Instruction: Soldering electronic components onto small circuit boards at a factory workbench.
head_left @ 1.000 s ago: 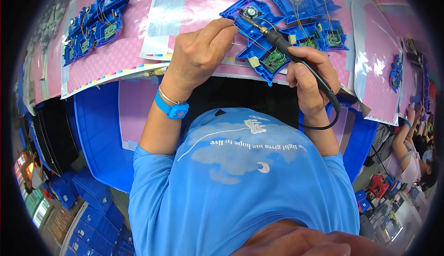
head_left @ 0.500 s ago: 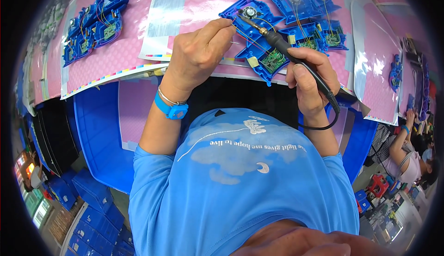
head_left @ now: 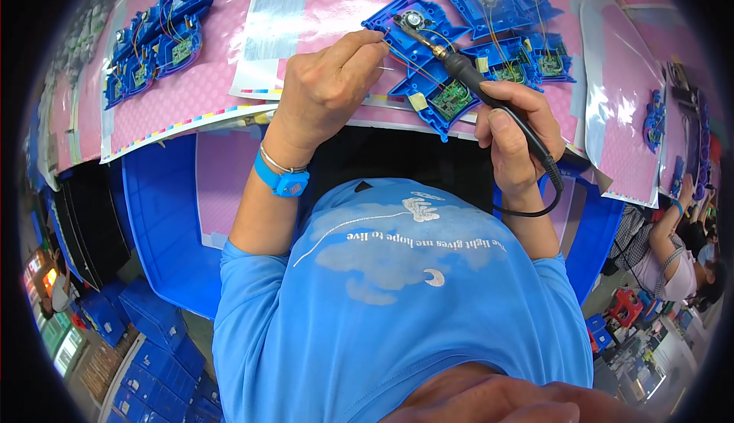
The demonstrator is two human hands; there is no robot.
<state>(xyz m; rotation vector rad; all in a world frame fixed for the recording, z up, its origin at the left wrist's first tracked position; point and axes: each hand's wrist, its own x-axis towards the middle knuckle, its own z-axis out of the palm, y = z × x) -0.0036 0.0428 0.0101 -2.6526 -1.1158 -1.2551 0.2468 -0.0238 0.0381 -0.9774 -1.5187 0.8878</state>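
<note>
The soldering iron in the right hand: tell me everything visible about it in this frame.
The soldering iron is a slim black pen-like tool with a brassy collar and thin metal tip. The right hand grips its handle like a pen, slanting it up-left. The tip meets a small round silver part on the blue plastic housing. A black cord loops from its rear end below the wrist.

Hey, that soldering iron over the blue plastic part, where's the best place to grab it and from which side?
Grip the soldering iron on its black handle, behind the metal tip, as the right hand does now. Come from the near right: the tip slants up-left onto the blue housing, and the cord trails off the handle's rear. The left hand crowds the left side.
</note>
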